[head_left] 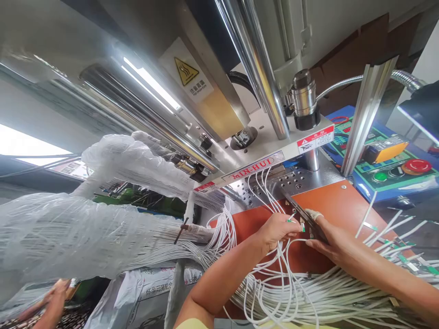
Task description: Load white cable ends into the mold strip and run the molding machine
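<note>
My left hand (279, 228) is closed in a pinch on a white cable that has a small green piece at its end, over the orange-brown work surface (329, 201). More white cables hang below these fingers. My right hand (331, 235) grips a long, narrow, dark metal tool (303, 211), whose exact kind I cannot make out. A pale covering wraps one fingertip of this hand. The tool's far end points toward the machine's perforated metal plate (291, 180). Close to the left fingertips, beside the tool, is a small green connector piece (302, 227).
The press machine's upper plate (255, 164) overhangs the work surface, with several cables running under it. Loose white cables (274, 297) lie before me. Plastic-wrapped cable bundles (68, 233) fill the left. A control box (394, 169) stands right. Another person's hand (56, 297) shows lower left.
</note>
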The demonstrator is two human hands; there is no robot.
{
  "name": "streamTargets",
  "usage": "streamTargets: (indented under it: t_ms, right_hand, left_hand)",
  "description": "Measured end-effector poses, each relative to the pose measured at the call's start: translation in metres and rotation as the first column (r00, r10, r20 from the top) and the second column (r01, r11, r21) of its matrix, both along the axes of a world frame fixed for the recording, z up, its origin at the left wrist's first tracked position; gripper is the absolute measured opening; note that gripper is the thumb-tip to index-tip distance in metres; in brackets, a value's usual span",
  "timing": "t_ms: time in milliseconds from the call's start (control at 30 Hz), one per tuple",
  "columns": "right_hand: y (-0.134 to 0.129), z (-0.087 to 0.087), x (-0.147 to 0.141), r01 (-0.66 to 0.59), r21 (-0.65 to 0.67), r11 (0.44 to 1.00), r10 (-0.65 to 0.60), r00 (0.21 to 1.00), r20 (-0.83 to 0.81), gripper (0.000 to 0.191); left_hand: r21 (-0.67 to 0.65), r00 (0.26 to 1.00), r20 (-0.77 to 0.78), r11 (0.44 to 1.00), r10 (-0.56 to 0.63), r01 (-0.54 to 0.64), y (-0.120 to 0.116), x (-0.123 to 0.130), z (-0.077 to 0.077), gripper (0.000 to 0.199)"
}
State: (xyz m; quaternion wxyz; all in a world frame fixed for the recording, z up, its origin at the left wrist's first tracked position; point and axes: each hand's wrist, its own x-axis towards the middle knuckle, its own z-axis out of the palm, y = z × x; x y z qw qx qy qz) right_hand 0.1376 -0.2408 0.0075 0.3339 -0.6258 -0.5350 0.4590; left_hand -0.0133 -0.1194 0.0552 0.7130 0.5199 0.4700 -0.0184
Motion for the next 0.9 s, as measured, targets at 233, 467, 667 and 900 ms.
streamTargets:
  t_ms: [233, 467, 667, 900]
  right_hand:
    - [0.001, 0.002, -0.002, -0.008, 0.009, 1.000, 0.008, 0.996, 0.083, 0.055]
    - [0.001, 0.001, -0.005, 0.014, 0.003, 1.000, -0.014, 0.995, 0.102, 0.056]
    - [0.000, -0.003, -0.002, 0.012, -0.037, 0.999, -0.011, 0.999, 0.030, 0.059]
    - [0.002, -0.015, -0.001, 0.014, -0.014, 1.000, -0.013, 0.997, 0.071, 0.059]
  left_hand:
    - [-0.093, 0.999, -0.034, 0.996, -0.013, 0.010, 0.007, 0.007, 0.001, 0.036]
    - [-0.094, 0.999, 0.033, 0.996, 0.009, -0.006, 0.009, 0.010, -0.007, 0.042]
    - [0.237, 0.997, 0.053, 0.971, -0.049, 0.035, 0.006, -0.001, -0.009, 0.034]
    - [0.471, 0.983, 0.174, 0.871, 0.060, -0.136, 0.012, -0.009, -0.002, 0.042]
